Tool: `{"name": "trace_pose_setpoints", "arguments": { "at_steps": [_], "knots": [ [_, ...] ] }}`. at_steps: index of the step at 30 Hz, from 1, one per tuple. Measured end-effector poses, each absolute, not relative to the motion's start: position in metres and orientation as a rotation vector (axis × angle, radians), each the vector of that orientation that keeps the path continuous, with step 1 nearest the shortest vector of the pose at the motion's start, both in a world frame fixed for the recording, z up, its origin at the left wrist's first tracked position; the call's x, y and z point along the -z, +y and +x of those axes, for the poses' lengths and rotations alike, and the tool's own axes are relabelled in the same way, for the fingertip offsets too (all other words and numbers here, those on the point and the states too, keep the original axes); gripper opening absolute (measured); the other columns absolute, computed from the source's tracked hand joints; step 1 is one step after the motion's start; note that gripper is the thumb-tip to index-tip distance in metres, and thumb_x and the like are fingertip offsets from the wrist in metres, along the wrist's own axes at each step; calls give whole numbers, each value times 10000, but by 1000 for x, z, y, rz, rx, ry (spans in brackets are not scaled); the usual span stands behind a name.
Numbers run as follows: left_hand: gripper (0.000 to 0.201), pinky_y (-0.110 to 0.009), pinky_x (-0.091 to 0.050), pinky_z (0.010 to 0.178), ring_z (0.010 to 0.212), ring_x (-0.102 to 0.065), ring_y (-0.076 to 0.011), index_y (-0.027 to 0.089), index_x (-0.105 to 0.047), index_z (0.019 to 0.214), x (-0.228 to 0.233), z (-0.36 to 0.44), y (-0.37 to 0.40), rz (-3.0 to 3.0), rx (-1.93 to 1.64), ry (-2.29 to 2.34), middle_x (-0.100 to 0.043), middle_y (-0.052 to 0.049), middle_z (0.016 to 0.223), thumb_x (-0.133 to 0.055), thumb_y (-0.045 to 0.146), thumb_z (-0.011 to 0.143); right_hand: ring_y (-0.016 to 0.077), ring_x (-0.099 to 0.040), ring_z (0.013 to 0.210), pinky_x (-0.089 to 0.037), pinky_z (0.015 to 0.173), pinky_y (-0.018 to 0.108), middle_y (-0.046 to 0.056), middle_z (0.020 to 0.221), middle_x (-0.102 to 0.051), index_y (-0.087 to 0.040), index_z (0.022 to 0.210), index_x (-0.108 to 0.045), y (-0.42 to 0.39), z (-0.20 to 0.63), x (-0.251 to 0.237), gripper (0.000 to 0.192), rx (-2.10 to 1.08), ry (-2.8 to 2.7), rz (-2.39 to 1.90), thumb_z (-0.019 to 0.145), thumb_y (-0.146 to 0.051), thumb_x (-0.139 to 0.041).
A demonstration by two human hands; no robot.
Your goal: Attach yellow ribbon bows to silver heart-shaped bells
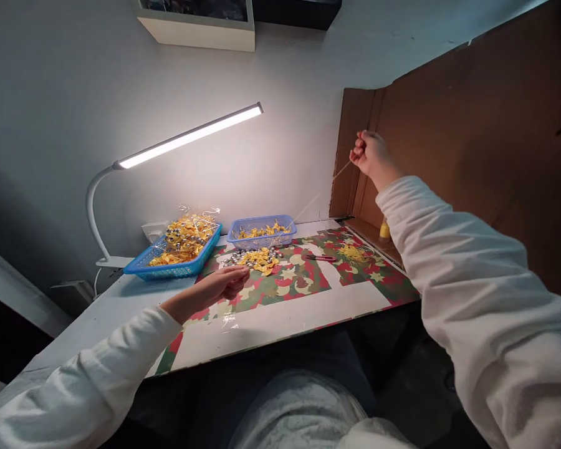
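My right hand is raised before the cardboard, its fingers closed on a thin pale thread. The thread slants tautly down and left toward my left hand, fading from sight in front of the blue-violet basket. Low over the table, the left hand pinches at the thread's lower end; any small piece in those fingertips is hidden. Just beyond it lies a pile of yellow petal-like pieces with silver beads around them. More yellow pieces lie in the basket.
A blue basket heaped with yellow pieces and silver beads stands left, beside a lit desk lamp. Red-handled thread snips and a tangle of yellow thread lie right. Tall cardboard walls the right side.
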State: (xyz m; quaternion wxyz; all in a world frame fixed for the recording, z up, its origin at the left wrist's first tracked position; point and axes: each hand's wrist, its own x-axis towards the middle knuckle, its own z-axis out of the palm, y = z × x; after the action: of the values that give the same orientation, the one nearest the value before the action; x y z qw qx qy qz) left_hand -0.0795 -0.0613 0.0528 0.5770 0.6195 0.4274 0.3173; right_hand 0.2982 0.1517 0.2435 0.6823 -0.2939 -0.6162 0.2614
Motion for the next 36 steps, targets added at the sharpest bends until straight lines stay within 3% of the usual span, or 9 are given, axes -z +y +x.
{"name": "trace_pose_setpoints", "arguments": {
  "at_steps": [6,10,13,18,27,36],
  "knots": [
    [413,-240,-269,506,538,-355,-121,187,-507,633,-24,-99,-106,1955,-506,1438,-409,21,571,-437,502,891,32,-300,385,-414,525,176,-110,493,-363,-204,707,-440,135,284,-140,238,-1069,-1061,-778,914,-260,-544],
    [369,-277,-273,551,561,-424,-147,195,-450,605,-18,-102,-135,2225,-148,1691,-483,-5,586,-361,382,911,29,-311,385,-422,510,168,-102,496,-399,-199,722,-487,129,277,-91,198,-1215,-952,-819,902,-202,-570],
    [345,-287,-299,575,620,-508,-173,202,-468,642,-17,-109,-152,2314,9,1708,-581,-33,668,-379,396,913,29,-337,394,-445,520,175,-99,507,-414,-202,728,-512,128,277,-72,190,-1261,-977,-831,878,-232,-625],
    [277,-273,-356,583,642,-547,-174,212,-545,729,-23,-130,-165,2260,83,1718,-626,-25,724,-450,417,889,37,-389,414,-472,542,190,-96,525,-433,-215,750,-524,131,282,-66,191,-1262,-1068,-824,848,-288,-672],
    [228,-307,-460,748,853,-596,-203,208,-623,906,-19,-102,-127,2452,-371,1622,-658,-57,954,-534,412,857,43,-398,411,-464,512,190,-96,519,-445,-218,757,-530,126,273,-84,160,-1255,-1097,-825,858,-273,-642],
    [325,-318,-477,785,963,-607,-232,208,-629,987,-19,-61,-89,2404,-253,1492,-632,-67,1080,-667,404,732,41,-421,426,-481,543,199,-101,532,-444,-231,768,-535,124,267,-110,194,-1227,-1197,-714,840,-338,-680]
  ]
}}
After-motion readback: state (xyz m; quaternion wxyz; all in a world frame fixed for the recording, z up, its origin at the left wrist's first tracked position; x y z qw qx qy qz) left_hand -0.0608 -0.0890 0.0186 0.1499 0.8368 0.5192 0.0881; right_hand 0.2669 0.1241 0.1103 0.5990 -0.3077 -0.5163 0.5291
